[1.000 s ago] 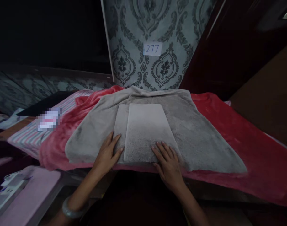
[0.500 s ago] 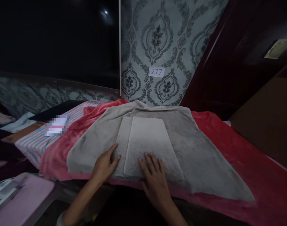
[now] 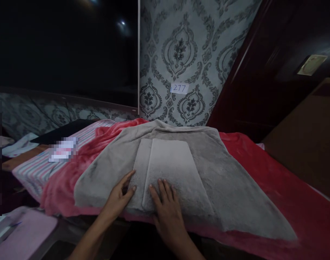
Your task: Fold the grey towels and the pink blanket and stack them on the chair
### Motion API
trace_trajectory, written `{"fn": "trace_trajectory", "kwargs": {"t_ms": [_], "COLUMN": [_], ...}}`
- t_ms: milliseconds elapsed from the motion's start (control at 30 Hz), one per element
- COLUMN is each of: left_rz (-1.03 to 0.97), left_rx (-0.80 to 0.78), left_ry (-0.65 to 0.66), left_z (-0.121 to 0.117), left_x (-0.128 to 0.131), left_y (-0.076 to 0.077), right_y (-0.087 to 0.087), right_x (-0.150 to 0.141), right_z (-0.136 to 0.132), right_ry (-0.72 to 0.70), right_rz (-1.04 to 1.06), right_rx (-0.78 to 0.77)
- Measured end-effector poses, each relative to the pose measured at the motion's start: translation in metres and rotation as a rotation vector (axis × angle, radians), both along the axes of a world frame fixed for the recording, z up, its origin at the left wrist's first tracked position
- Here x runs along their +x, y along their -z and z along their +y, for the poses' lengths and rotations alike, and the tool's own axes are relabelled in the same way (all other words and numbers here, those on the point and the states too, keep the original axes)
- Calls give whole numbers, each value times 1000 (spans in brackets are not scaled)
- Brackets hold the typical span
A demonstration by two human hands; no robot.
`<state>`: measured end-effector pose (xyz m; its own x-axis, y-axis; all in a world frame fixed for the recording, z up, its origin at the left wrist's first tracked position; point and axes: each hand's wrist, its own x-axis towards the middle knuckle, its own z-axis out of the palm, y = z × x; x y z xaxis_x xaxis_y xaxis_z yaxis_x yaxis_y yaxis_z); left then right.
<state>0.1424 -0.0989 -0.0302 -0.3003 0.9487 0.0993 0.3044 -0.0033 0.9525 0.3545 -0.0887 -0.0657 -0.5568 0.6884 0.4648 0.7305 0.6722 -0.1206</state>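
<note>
A grey plush blanket (image 3: pixel 221 184) is spread over a red blanket (image 3: pixel 251 162). On its middle lies a flat, lighter grey, fuzzy rectangular piece (image 3: pixel 172 159), with a lengthwise crease or edge setting off a narrow strip (image 3: pixel 139 162) on its left. I cannot tell whether this piece is a separate cloth or part of the blanket. My right hand (image 3: pixel 167 206) rests palm down on its near part, fingers stretched out. Beside the narrow strip, my left hand (image 3: pixel 120 195) touches the left edge with thumb and forefinger apart, grasping nothing visible.
At left is a striped cloth (image 3: pixel 32 173) with a blurred-out item on it. A pink surface (image 3: pixel 32 231) stands at the near left. Behind are a dark screen (image 3: pixel 64 50), a patterned wall with a paper label (image 3: pixel 179 88) reading 277, and a brown panel (image 3: pixel 311 130) at right.
My right hand has slid left across the lighter piece, closer to the crease. My left hand stays at the left edge. The view has tilted up slightly.
</note>
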Motion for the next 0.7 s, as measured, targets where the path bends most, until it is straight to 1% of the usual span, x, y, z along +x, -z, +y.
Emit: {"fn": "trace_trajectory", "kwargs": {"t_ms": [100,233,333,533,700], "left_rz": [-90,-136,-149,-105,-135], "left_rx": [-22,-18,-9,-71,-65], "left_ry": [5,-2,-4,-30,-8], "left_z": [1,3,2,-1,-1], "left_x": [3,6,7,4,4], "left_y": [-3,-4,-5,-9,-8], "right_y": [2,6,9,13,10], "right_x": [-8,-10,-9,-11,-17], "right_z": [1,3,5,8,8], "right_ry": [4,13,0,7,27], "right_rz": [7,16,23,42,54], "right_rx": [10,43,62,111,125]}}
